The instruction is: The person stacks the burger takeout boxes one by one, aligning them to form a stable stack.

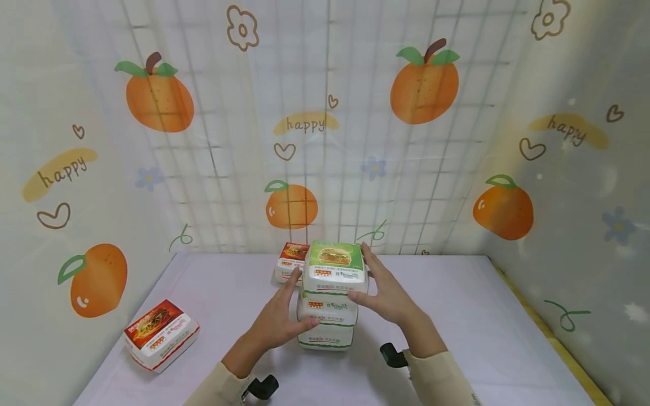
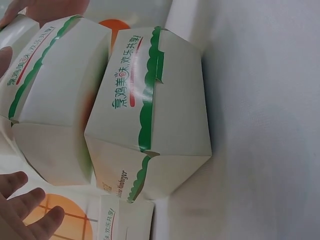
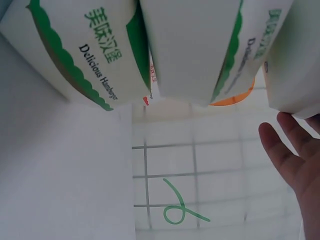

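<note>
Three white-and-green hamburger boxes stand in a stack: the top box (image 1: 335, 270), the middle box (image 1: 327, 310) and the bottom box (image 1: 326, 337). My right hand (image 1: 393, 296) holds the top box at its right side, thumb on the front and fingers farther back. In the right wrist view, the right hand's fingertips (image 3: 286, 120) touch that box's corner. My left hand (image 1: 274, 318) is at the stack's left with fingers spread. Its thumb lies before the middle box; whether it touches is unclear. In the left wrist view, its other fingers stand apart from the boxes.
A red-and-white hamburger box (image 1: 291, 262) sits behind the stack, partly hidden by it. Another red-and-white hamburger box (image 1: 162, 335) lies near the left edge of the white table (image 1: 431, 282). A printed curtain (image 1: 355, 169) hangs around the back and sides.
</note>
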